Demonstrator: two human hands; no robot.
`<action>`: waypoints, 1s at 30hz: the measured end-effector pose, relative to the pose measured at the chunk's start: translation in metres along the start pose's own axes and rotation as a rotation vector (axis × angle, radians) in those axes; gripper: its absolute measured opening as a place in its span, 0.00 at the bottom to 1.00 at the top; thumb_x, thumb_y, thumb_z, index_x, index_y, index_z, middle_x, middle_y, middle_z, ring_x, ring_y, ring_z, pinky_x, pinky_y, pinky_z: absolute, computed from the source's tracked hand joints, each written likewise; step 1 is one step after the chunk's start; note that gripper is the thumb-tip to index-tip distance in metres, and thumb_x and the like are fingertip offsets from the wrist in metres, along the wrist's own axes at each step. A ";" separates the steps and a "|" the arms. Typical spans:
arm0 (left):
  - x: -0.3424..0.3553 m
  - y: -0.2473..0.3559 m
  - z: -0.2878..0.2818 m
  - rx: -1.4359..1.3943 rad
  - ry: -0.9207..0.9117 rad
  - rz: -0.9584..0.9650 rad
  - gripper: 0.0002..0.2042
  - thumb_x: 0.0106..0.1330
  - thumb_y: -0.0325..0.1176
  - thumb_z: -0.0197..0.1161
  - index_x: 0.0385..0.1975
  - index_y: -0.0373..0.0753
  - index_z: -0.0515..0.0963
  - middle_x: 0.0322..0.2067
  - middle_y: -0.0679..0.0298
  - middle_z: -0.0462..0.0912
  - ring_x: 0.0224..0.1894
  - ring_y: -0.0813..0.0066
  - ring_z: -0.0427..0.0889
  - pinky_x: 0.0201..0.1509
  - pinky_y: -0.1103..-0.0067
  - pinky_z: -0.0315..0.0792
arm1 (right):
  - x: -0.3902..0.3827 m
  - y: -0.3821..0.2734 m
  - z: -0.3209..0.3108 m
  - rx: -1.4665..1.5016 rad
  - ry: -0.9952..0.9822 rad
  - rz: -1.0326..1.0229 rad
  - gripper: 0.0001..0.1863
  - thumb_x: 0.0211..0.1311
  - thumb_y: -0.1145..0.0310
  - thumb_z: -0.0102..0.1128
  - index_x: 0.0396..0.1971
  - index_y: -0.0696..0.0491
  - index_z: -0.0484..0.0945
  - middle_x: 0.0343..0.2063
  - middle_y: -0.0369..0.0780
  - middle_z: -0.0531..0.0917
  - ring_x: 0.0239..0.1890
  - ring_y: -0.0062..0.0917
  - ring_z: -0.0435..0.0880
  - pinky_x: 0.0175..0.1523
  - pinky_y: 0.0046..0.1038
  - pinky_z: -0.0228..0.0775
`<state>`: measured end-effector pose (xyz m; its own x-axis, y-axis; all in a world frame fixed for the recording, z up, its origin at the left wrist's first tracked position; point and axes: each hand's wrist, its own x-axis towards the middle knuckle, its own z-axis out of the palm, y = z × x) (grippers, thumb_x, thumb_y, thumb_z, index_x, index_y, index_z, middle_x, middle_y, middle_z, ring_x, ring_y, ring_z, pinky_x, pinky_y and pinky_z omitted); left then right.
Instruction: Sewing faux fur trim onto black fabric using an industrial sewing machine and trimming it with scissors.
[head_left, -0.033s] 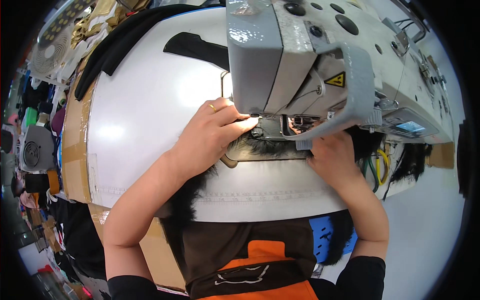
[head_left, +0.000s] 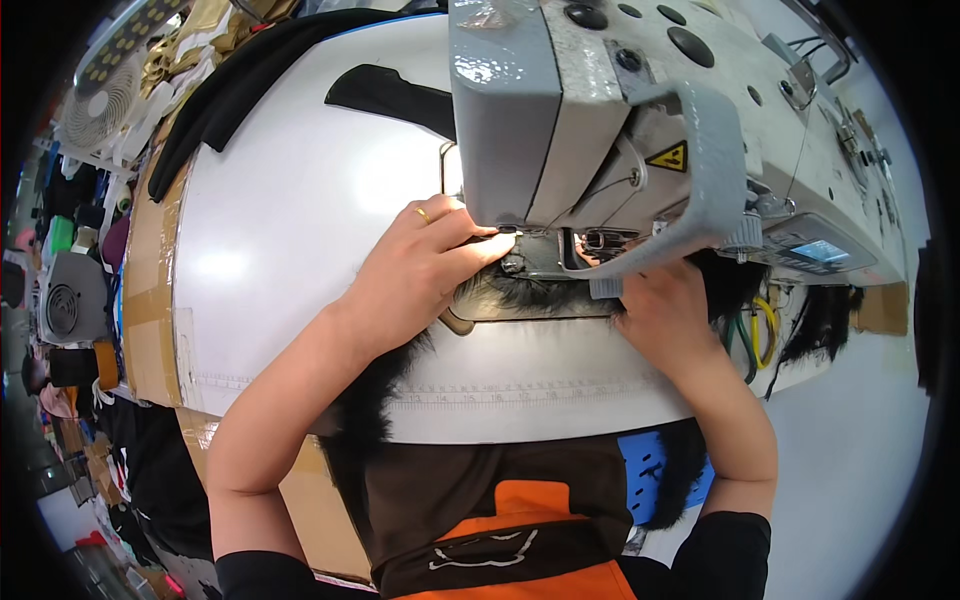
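Peeking down at a big gray and white machine (head_left: 510, 110), leaning in from the upper right, with a small lit screen (head_left: 825, 252) and a yellow warning label (head_left: 668, 157). See the left hand (head_left: 415, 268) right up by the foot area, wearing a gold ring (head_left: 424, 215), thumb and fingertips bunched close together. Can't tell a pinch from a flat press there, honestly.

Find the black fur (head_left: 545, 293) lying across the metal plate (head_left: 570, 308) below the guard (head_left: 715, 180). Spot more of it coming out under the left forearm and drooping over the near edge of the table (head_left: 280, 270).

See the right hand (head_left: 665, 310) at the other end of the plate, just beside the guard, fingers curled and partly hidden. Can't tell clamped from loose on that one. Notice a dark furry bunch (head_left: 735, 285) next to it too, plus a yellow loop (head_left: 768, 328) a bit further right.

Also spot a flat black cloth piece (head_left: 388, 98) farther back, faint ruler marks (head_left: 510, 395) near the front edge, taped cardboard (head_left: 150, 300) down the left side, and a brown and orange apron (head_left: 440, 490) below.
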<state>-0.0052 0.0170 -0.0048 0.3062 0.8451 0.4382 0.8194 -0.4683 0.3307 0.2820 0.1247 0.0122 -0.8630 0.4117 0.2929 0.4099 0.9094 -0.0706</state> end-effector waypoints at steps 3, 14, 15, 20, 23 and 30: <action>0.000 0.000 -0.001 0.025 -0.013 -0.004 0.22 0.53 0.23 0.68 0.52 0.42 0.84 0.39 0.66 0.79 0.45 0.62 0.78 0.55 0.69 0.74 | 0.001 0.002 0.003 0.013 0.055 -0.024 0.33 0.39 0.79 0.70 0.54 0.49 0.85 0.51 0.35 0.87 0.48 0.32 0.84 0.49 0.32 0.81; 0.002 0.003 0.001 0.046 0.002 0.031 0.20 0.55 0.24 0.66 0.50 0.41 0.85 0.42 0.66 0.82 0.46 0.63 0.80 0.56 0.69 0.76 | 0.001 0.000 0.004 0.028 0.025 0.000 0.31 0.41 0.80 0.67 0.53 0.49 0.85 0.51 0.34 0.87 0.50 0.32 0.85 0.49 0.32 0.82; 0.002 0.002 0.002 0.046 0.003 0.029 0.20 0.55 0.24 0.66 0.50 0.41 0.85 0.42 0.66 0.82 0.46 0.63 0.80 0.56 0.69 0.76 | 0.004 -0.001 0.004 0.030 0.033 0.005 0.31 0.41 0.80 0.67 0.53 0.49 0.85 0.51 0.34 0.87 0.50 0.32 0.85 0.49 0.32 0.82; 0.004 0.004 -0.002 0.047 0.060 0.050 0.18 0.57 0.25 0.65 0.50 0.41 0.85 0.42 0.68 0.83 0.48 0.65 0.81 0.57 0.71 0.76 | 0.003 0.002 0.004 0.027 0.045 -0.011 0.31 0.41 0.80 0.66 0.53 0.49 0.84 0.52 0.33 0.86 0.47 0.33 0.85 0.48 0.32 0.82; 0.000 0.000 -0.002 0.009 0.037 0.027 0.18 0.58 0.25 0.64 0.50 0.42 0.85 0.43 0.70 0.83 0.49 0.67 0.81 0.58 0.71 0.76 | 0.002 0.004 0.007 0.020 0.046 -0.021 0.31 0.41 0.79 0.67 0.53 0.49 0.84 0.51 0.33 0.87 0.44 0.33 0.85 0.46 0.33 0.82; 0.004 0.000 -0.006 0.103 0.021 0.059 0.19 0.59 0.25 0.63 0.51 0.42 0.85 0.45 0.72 0.84 0.51 0.68 0.81 0.57 0.71 0.76 | 0.003 0.004 0.005 0.049 0.009 0.023 0.26 0.43 0.80 0.64 0.49 0.51 0.84 0.49 0.34 0.88 0.42 0.35 0.86 0.44 0.35 0.81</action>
<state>-0.0070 0.0190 0.0020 0.3456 0.8110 0.4721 0.8461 -0.4869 0.2170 0.2795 0.1300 0.0078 -0.8507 0.4322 0.2992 0.4145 0.9016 -0.1237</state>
